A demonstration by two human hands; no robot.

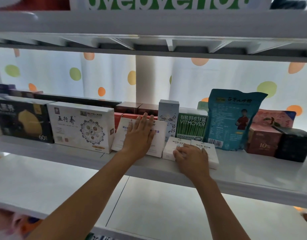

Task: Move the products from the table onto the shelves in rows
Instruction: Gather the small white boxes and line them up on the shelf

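A white shelf (pixel 80 157) carries a row of products. My left hand (pixel 140 134) lies flat with straight fingers against the front of a white box with blue print (pixel 159 135), which leans back against red boxes (pixel 130 116). My right hand (pixel 192 157) rests on top of two small white boxes (pixel 177 144) lying side by side at the shelf's front; its fingers are curled over them. Whether it grips one is hard to tell.
To the left stand a white box with a round pattern (pixel 80 126) and a black box (pixel 23 118). To the right stand a tall pale box (pixel 168 116), a green Vitmover box (pixel 191 125), a teal pouch (pixel 232 118), a reddish box (pixel 263 141) and a black box (pixel 294 144). Another shelf (pixel 149 21) hangs above.
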